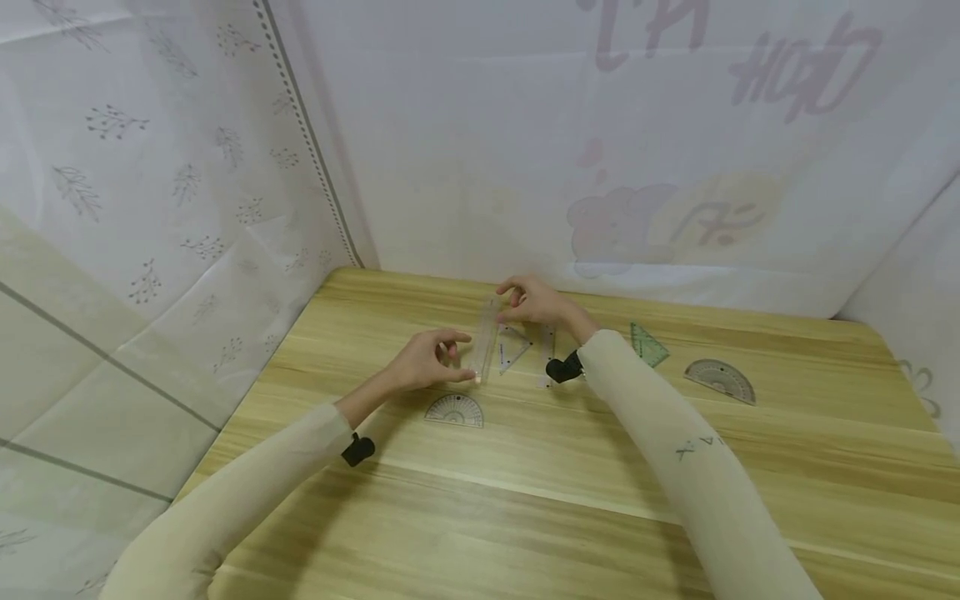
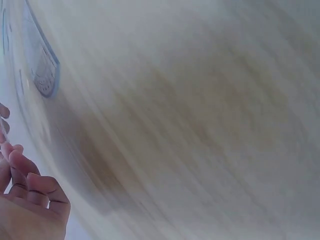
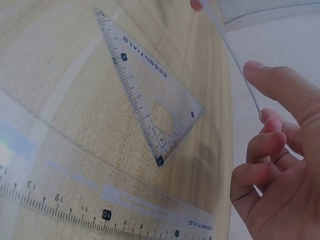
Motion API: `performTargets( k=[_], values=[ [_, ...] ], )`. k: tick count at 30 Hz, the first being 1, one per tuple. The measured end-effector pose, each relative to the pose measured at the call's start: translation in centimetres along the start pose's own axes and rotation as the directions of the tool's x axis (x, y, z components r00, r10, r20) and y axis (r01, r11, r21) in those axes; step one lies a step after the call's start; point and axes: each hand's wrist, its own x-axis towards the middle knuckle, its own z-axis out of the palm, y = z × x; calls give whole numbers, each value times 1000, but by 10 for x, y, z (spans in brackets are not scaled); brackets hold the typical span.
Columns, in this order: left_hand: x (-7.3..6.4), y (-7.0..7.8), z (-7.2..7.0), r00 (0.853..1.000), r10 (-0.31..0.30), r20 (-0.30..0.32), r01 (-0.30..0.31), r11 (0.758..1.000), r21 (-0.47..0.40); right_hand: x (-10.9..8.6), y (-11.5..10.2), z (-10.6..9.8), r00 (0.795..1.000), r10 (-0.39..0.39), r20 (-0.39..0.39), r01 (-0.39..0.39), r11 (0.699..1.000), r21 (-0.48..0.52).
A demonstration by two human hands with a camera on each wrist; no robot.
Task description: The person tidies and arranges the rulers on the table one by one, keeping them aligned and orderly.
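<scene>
A clear ruler (image 1: 486,342) stands between both hands, seen nearly edge-on as a thin strip in the right wrist view. My left hand (image 1: 431,360) pinches its near end between thumb and finger. At the far end, the thumb and a finger of my right hand (image 3: 280,135) grip it by the edges. Just right of it on the table lies a clear set square (image 3: 150,95) with printed scales. A second clear ruler (image 3: 105,215) rests beyond that, partly under the right wrist. Close below the left hand is a clear protractor (image 1: 453,411).
Farther right on the wooden table (image 1: 480,517) lie a green set square (image 1: 648,346) and a grey protractor (image 1: 720,379). Printed white sheeting (image 1: 450,167) rises along the table's back and sides. Black wrist cameras (image 1: 358,450) sit at both cuffs.
</scene>
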Motion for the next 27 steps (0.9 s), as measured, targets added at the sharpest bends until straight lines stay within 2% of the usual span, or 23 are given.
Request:
performTargets(
  k=[9,17,21,27],
  values=[
    [-5,7,4,998,69,-15,-70,997,-44,-7,-5,-1,999,-45,-5,45,996,82],
    [-9,13,8,998,57,-28,-60,989,-133,-12,-8,0,997,-70,-37,75,985,157],
    [-12,18,11,996,76,-39,-82,979,-185,-16,-10,2,997,-59,-51,67,984,168],
    [-16,16,18,994,97,-47,-104,977,-185,-17,-14,3,989,-80,-122,102,978,180]
  ],
)
